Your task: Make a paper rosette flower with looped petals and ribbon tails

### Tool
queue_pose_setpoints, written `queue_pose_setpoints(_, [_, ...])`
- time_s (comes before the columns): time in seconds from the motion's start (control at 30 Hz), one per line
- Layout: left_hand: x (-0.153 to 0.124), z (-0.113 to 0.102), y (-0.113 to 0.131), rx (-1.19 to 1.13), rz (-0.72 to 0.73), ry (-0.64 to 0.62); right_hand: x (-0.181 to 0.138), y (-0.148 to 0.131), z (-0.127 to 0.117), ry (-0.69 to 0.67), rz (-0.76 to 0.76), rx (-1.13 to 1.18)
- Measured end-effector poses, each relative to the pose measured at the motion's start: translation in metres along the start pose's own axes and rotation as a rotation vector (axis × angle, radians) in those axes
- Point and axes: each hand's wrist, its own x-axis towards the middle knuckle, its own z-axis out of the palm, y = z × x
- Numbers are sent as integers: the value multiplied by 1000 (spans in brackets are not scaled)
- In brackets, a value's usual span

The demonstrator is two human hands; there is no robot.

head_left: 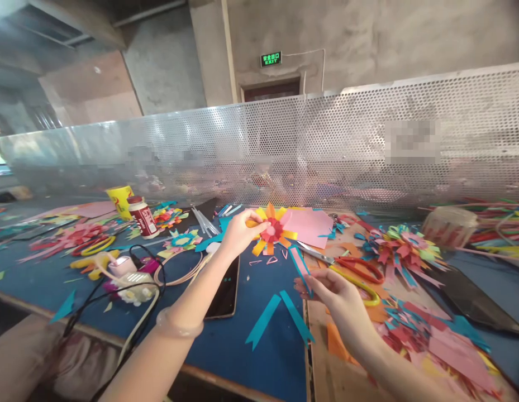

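Observation:
My left hand (246, 226) pinches an orange and yellow paper flower (280, 230) with a red and pink centre, its thumb and finger at the middle. To the right, my right hand (332, 290) is closed on a paper strip (300, 261), blue with a pink layer, slanting up toward the flower. Below, two blue paper ribbons with notched ends, a left one (262, 322) and a right one (296, 317), lie on the blue tabletop (225, 357). Scissors (355, 271) with red and yellow handles rest beyond my right hand. Small pink paper bits lie under the flower.
A phone (225, 290) lies beneath my left forearm; another dark phone (477, 298) is at right. Power adapters and cables (133, 279) sit left, near a brown bottle (142, 216) and yellow cup (120, 202). Paper scraps (435, 340) cover the right. A perforated metal panel (259, 151) stands behind.

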Motion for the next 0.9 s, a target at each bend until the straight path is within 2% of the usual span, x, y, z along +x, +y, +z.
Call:
queue_pose_setpoints(0.13, [2,-4,18,12,62,-5,-5,3,5,-65,40,-5])
queue_pose_setpoints(0.33, [-2,4,39,106,189,-6,-4,1,6,-14,67,-41])
queue_pose_setpoints(0.57, [-5,13,44,132,184,-60,5,6,3,32,92,14])
queue_pose_setpoints(0.9, [-7,19,48,161,205,-25,12,13,0,22,58,113])
